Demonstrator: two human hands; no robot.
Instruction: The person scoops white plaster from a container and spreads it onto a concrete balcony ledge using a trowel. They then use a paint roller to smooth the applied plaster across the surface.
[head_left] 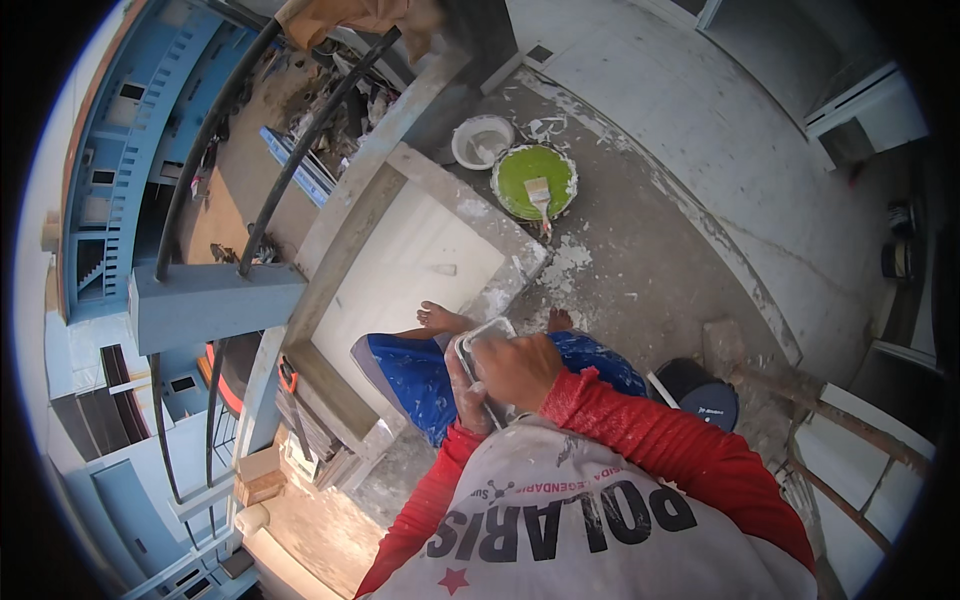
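Small white flat object (483,336) at frame centre, gripped by right hand (517,368) from above and left hand (466,392) beneath at 7 o'clock; green paint tub (512,190) with brush (540,198) at 12 o'clock, white bowl (481,141) beside it

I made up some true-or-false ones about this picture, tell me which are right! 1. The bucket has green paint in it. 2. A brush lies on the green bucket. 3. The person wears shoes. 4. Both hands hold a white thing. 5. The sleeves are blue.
1. True: the bucket holds green paint.
2. True: a brush rests across it.
3. False: the feet are bare.
4. True: the left hand and right hand both grip a flat white thing.
5. False: the sleeves are red; the trousers are blue.
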